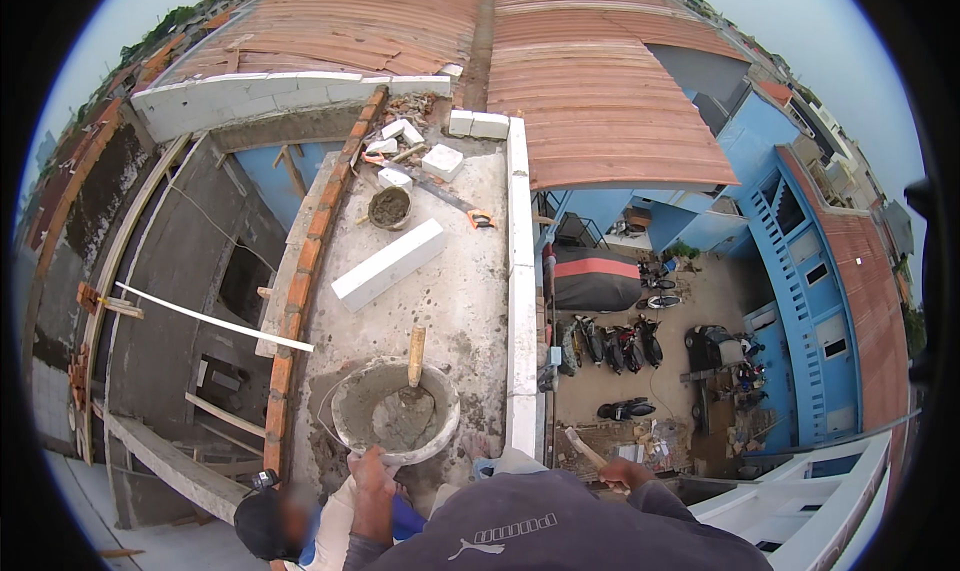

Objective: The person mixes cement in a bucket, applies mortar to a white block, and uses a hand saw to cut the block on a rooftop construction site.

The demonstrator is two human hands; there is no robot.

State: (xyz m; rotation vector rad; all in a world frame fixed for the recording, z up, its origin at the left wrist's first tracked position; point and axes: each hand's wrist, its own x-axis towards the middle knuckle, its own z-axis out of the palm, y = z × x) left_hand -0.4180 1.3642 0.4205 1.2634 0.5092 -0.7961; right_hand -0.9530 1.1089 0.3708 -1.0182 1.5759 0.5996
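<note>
Mortar tub (418,454), round and grey, on the concrete slab (475,336) directly ahead of the body. Inside: wet grey mortar (390,421), plus trowel (416,359), wooden handle up and leaning on the far side, blade down in the mix. Left hand (370,471) at the tub's near-left rim, fingers bent; gripping or merely resting, can't tell. Right hand (630,474) out to the side, beyond the white block wall (521,291), closed around a pale wooden stick (587,448); far end angled up-left, exact kind unclear. Past the tub: long white block (390,264) lying diagonally on the slab. Farther: small bucket (373,211) with mortar, handsaw (440,191) with orange handle, cut white block (442,161) near rubble. Left edge: brick row (302,281), white strip (215,319) reaching across to it. Lower left: co-worker (268,524) in dark cap, close to left forearm. Right, well below: courtyard with parked motorbikes (625,348) and covered vehicle (595,286), dark with red stripe. Top: rusty corrugated roof (610,111).
</note>
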